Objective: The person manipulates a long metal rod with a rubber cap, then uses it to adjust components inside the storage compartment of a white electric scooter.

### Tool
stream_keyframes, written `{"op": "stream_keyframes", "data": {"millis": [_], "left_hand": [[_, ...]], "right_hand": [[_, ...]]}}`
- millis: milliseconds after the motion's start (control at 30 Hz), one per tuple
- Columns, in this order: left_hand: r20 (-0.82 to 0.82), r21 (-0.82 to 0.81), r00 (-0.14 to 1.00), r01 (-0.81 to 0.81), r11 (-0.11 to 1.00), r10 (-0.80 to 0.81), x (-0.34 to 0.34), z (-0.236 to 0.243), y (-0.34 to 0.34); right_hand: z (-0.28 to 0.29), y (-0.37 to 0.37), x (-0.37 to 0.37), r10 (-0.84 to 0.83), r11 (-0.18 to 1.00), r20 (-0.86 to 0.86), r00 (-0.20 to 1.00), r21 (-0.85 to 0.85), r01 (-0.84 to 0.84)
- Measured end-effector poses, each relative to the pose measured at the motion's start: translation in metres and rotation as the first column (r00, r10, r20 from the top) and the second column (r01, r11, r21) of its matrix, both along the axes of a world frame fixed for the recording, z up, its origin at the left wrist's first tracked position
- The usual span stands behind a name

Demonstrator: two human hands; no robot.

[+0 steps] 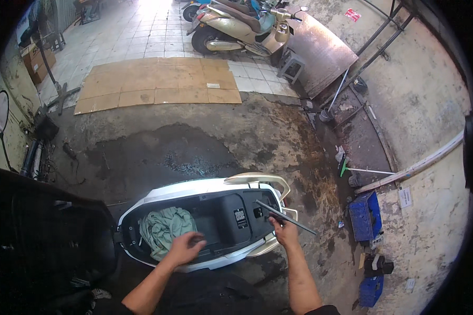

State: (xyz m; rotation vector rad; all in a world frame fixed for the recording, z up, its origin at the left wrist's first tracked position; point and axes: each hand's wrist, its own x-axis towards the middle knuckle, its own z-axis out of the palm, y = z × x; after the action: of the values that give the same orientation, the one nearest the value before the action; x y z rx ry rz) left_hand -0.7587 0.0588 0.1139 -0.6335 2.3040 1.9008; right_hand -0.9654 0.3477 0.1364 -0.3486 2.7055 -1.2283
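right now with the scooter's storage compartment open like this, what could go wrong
Only the right hand holds the dark bar, so it might slip or tilt and scratch the gold rear rail nearby. Also, anything small dropped into the storage compartment could get lost in the folds of the bunched green cloth by the left hand.
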Motion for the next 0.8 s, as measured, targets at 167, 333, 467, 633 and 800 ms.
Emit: {"op": "stream_keyframes", "data": {"millis": [167, 333, 467, 633, 800], "left_hand": [[-0.339, 0.310, 0.940, 0.149, 0.939, -0.037, -0.097, 0.076, 0.084], [-0.101, 0.341, 0.978, -0.138, 0.930, 0.182, -0.170, 0.130, 0.126], [-0.043, -0.340, 0.846, 0.488, 0.804, -0.531, -0.203, 0.151, 0.114], [-0.337, -0.931, 0.579, -0.086, 0.355, -0.742, -0.203, 0.150, 0.150], [-0.784, -0.473, 0.614, -0.490, 0.732, -0.096, -0.187, 0.094, 0.178]], "right_hand": [[-0.013, -0.004, -0.002, 0.020, 0.999, -0.096, 0.995, -0.025, -0.023], [0.035, -0.044, 0.004, 0.004, 0.953, -0.130, 0.991, -0.299, -0.043], [-0.007, 0.016, -0.042, 0.383, 0.918, -0.080, 0.920, -0.078, -0.389], [0.001, 0.019, -0.069, 0.533, 0.777, -0.241, 0.811, -0.242, -0.582], [-0.010, 0.018, -0.055, 0.497, 0.806, -0.113, 0.860, -0.307, -0.506]]}}
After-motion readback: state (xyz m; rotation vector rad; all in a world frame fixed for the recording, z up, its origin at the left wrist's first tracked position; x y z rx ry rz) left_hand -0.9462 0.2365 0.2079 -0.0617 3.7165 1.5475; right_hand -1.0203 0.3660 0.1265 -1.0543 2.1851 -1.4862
